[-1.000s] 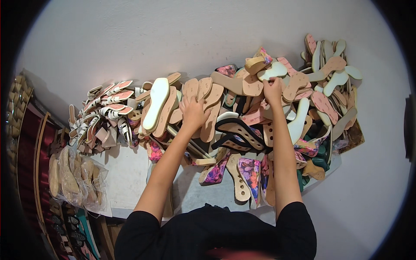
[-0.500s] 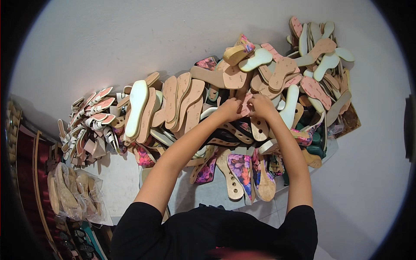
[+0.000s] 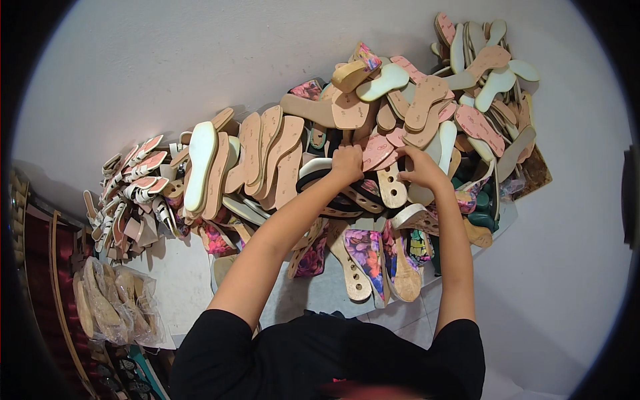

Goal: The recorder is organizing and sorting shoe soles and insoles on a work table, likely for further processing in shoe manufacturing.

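Two overlapping pink insoles (image 3: 378, 153) lie in the middle of a heap of shoe parts. My left hand (image 3: 348, 163) is closed at their left edge, with its fingertips partly hidden. On the other side my right hand (image 3: 424, 169) has its thumb and fingers apart, close to the insoles' right end. Below them, between my hands, a pale wooden wedge sole (image 3: 392, 187) shows round holes. A black-edged sole (image 3: 313, 175) sits under my left wrist. Tan insoles (image 3: 288, 145) lean in a row left of my hands.
Floral wedge heels (image 3: 365, 257) line the table's near edge. White strappy sandals (image 3: 143, 177) are piled at the left, above bagged soles (image 3: 110, 300). More pink and white insoles (image 3: 497, 87) stack up at the far right, by the wall (image 3: 200, 60).
My hands have moved apart, and my right hand has opened and shifted right. More of the pink insoles shows between them. The whole view has shifted slightly.
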A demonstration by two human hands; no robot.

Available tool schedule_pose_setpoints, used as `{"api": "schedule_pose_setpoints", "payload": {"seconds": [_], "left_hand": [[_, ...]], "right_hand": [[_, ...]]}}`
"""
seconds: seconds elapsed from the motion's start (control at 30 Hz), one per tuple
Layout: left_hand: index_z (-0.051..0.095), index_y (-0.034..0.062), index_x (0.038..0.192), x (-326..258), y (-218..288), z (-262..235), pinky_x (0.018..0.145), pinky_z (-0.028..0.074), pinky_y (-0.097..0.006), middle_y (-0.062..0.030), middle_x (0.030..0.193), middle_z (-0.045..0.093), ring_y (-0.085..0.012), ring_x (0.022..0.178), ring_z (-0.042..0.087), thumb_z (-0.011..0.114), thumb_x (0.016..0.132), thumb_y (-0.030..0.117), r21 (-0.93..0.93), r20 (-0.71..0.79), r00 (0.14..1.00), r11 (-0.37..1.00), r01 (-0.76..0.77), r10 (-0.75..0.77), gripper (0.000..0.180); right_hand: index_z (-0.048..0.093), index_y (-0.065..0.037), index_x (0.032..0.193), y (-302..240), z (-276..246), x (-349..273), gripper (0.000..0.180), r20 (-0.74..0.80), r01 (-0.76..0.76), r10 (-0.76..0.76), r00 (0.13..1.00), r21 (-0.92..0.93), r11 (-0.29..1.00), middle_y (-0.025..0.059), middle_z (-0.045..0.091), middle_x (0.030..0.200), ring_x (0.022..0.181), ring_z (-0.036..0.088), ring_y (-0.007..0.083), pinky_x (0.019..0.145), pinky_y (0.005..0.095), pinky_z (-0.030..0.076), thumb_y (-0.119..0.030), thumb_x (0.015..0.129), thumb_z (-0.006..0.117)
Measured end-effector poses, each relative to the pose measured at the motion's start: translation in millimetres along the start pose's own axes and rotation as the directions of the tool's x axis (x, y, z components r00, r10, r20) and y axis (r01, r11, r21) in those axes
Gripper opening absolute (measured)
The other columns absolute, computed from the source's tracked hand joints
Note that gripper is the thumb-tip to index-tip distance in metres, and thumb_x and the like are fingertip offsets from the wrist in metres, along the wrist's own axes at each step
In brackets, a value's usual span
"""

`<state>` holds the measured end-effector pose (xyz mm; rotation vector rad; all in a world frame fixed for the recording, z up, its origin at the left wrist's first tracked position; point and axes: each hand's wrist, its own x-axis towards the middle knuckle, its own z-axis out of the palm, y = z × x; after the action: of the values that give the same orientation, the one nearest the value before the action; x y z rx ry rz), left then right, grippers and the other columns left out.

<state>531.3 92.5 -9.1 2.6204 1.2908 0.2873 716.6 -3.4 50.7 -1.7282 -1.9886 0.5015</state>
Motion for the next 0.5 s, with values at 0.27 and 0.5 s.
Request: {"api": "schedule_pose_setpoints", "payload": {"seconds": [0.27,0.5], "left_hand": [[0.057,0.0002,0.091,-5.6,-11.0,-0.7,0.077,0.049,-0.037,-0.0178,0.093,0.059,-0.0329,0.09,0.058,0.075,0.058,0.015,-0.068,-0.002,0.997,0.995,-0.075,0.075,0.04],[0.055,-0.0024,0.086,-7.6,-15.1,12.8,0.072,0.048,-0.041,-0.0209,0.085,0.059,-0.0361,0.081,0.058,0.068,0.066,0.012,-0.139,-0.075,0.984,0.975,-0.172,0.163,0.028]], "right_hand": [[0.056,0.001,0.099,-11.0,-2.2,3.5,0.029,-0.32,0.049,-0.009,0.948,0.119,0.992,0.0169,0.058,0.093,0.088,0.056,0.0284,0.078,0.0338,0.044,-0.01,0.072,0.06],[0.059,-0.005,0.09,-14.2,-9.0,29.9,0.022,-0.543,0.006,-0.15,0.826,-0.259,0.966,0.0111,0.055,0.091,0.092,0.051,0.0288,0.08,0.0377,0.042,-0.01,0.069,0.06]]}}
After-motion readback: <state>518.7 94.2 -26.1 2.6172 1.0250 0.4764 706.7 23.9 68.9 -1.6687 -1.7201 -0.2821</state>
